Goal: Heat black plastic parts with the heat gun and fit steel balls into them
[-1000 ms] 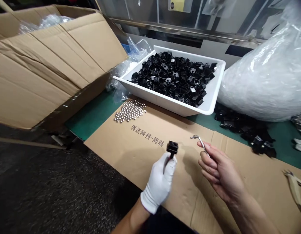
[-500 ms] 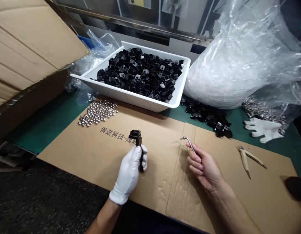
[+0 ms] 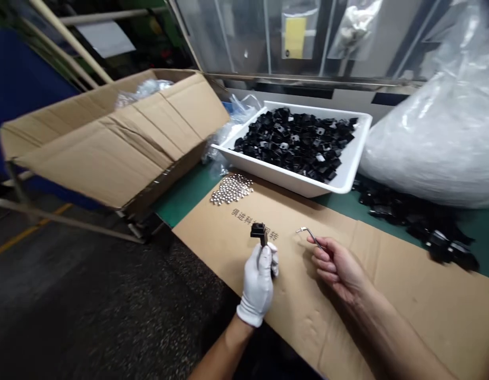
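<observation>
My left hand [image 3: 257, 285], in a white glove, is closed around a black handle-like piece. At its upper end sits a blocky black plastic part [image 3: 258, 230]. My bare right hand [image 3: 339, 266] grips a thin bent metal rod that looks like a hex key [image 3: 313, 239]. A small shiny metal piece [image 3: 300, 230] appears to sit on the rod's tip, a short way right of the black part and apart from it. Both hands are above the cardboard sheet [image 3: 299, 295]. The glove hides most of the handle.
Small shiny metal pieces [image 3: 232, 189] lie spread on the cardboard's far left. Behind stands a white tray [image 3: 284, 177] heaped with black parts. More black parts [image 3: 418, 221] lie right, before a large plastic bag [image 3: 434, 158]. An open carton [image 3: 121, 153] stands left.
The view has swung left, showing more of the carton and floor; the pliers and loose glove are out of view. My hands have come closer together, both still holding their things.
</observation>
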Demonstrator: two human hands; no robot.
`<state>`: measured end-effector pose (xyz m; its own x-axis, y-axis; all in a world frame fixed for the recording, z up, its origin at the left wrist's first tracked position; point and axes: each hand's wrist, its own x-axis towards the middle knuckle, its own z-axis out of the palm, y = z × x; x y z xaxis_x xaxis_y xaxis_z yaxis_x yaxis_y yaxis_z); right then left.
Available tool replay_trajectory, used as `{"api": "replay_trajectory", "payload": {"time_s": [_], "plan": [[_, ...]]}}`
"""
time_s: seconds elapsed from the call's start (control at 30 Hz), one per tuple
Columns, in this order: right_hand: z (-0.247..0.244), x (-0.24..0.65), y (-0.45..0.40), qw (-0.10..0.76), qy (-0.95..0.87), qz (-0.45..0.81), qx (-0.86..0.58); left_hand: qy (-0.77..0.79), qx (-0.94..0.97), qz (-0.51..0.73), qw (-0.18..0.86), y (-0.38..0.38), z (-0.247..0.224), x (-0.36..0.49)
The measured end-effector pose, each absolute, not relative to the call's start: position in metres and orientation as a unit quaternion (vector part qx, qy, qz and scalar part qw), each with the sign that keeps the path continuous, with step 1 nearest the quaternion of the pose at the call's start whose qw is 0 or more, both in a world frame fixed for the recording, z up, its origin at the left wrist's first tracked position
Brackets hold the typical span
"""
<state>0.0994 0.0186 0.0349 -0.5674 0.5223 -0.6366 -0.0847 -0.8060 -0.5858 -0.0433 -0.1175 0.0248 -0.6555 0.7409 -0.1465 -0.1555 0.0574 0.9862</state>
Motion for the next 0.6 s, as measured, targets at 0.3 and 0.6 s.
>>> {"api": "replay_trajectory", "payload": {"time_s": [0.3, 0.6], "plan": [[0.032, -0.081, 0.053, 0.151, -0.56, 0.705, -0.408, 0.634, 0.234, 0.68, 0.285, -0.133, 0.006, -0.057], [0.013, -0.101, 0.059, 0.162, -0.785, 0.484, -0.35, 0.704, 0.272, 0.612, 0.235, -0.138, 0.011, -0.056]]}}
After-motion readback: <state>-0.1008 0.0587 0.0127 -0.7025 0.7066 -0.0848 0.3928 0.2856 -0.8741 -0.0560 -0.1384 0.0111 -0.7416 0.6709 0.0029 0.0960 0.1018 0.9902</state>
